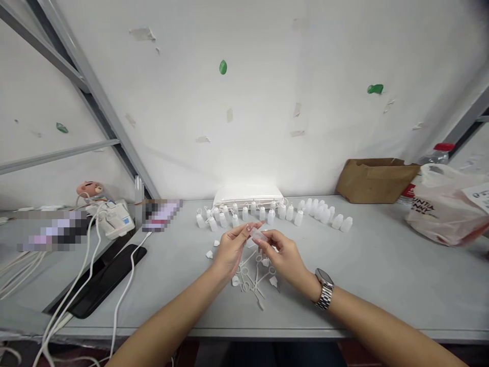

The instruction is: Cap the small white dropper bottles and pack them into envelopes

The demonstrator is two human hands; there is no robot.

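A small translucent white plastic bottle (259, 235) lies tilted between my two hands above the grey table. My left hand (234, 248) pinches one end with thumb and fingers, and my right hand (281, 253) grips the other end. Fingers hide part of the bottle. Beneath the hands lie several white loop straps (246, 280) in a loose pile, with small white caps (235, 281) around them. Beyond the hands stand several bottles with caps and loops (223, 219), and further right several bottles (324, 214) whose tops look plain.
A white case (248, 194) sits against the wall. At the right are a brown paper bag (376, 181), a plastic carrier bag (439, 211) and a red-capped bottle (443, 148). A black phone (109, 283) and white cables (89, 255) occupy the left side.
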